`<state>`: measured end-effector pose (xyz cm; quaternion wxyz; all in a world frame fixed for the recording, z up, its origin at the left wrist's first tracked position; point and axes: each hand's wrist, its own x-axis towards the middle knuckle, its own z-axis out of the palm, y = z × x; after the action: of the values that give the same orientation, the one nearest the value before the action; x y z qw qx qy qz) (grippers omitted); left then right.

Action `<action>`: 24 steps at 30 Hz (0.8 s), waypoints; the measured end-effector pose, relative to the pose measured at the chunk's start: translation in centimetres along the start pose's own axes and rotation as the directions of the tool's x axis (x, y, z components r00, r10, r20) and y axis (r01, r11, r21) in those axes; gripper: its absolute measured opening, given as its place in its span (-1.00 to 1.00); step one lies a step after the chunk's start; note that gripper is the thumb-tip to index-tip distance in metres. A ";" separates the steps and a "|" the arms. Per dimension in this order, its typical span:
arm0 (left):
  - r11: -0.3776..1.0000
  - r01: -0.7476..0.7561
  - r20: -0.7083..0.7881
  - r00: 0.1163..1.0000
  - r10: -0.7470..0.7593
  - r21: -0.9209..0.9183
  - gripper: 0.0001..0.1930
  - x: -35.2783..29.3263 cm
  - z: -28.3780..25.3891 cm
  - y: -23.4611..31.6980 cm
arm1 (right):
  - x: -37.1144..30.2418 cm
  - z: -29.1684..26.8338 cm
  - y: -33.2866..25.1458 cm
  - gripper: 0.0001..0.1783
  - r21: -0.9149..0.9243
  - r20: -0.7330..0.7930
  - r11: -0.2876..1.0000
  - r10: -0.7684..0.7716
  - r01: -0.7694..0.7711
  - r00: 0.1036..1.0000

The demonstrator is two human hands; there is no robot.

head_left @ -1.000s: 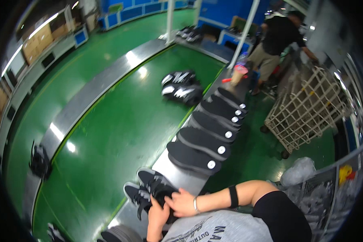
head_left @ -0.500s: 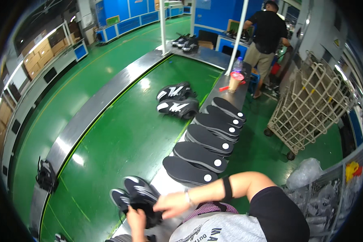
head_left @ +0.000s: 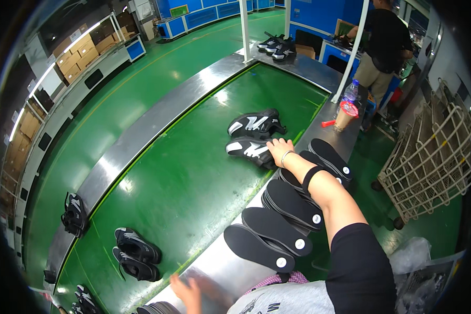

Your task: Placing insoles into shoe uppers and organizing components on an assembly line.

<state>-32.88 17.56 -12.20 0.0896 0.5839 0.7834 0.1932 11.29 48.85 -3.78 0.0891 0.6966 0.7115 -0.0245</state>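
Note:
On the green belt (head_left: pixel 193 172), a pair of black sneakers with white marks lies side by side. My right hand (head_left: pixel 280 150) reaches across to the nearer sneaker (head_left: pixel 248 150), its fingers bent over the heel end. The farther sneaker (head_left: pixel 253 123) is untouched. My left hand (head_left: pixel 187 294), slightly blurred, is low over the bench edge, fingers apart and nothing in them. Another pair of dark sneakers (head_left: pixel 137 254) sits on the belt just beyond it. Beneath my right arm, stacks of black insoles (head_left: pixel 259 247) with white round stickers line the metal ledge, partly hidden.
A lidded drink cup (head_left: pixel 345 116) and a bottle (head_left: pixel 351 92) stand on the ledge's far end. More shoes rest on the far corner (head_left: pixel 277 47) and the left rail (head_left: pixel 74 215). A wire cart (head_left: pixel 429 162) stands right; a person (head_left: pixel 384 47) works behind.
My hands have let go of the nearer pair of sneakers, which now sits on the belt. My right hand has moved forward to the farther pair. The view has shifted.

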 end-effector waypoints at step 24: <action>0.927 0.265 0.443 0.821 -0.361 0.264 -0.05 -2.9 2.2 5.4 | 13.7 8.5 2.3 -0.63 0.785 0.378 0.355 0.375 -0.507 0.847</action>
<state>-26.45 16.50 -12.23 0.2571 0.4819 0.8360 -0.0522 14.19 61.05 -14.17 -0.2215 0.8057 0.3784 -0.3981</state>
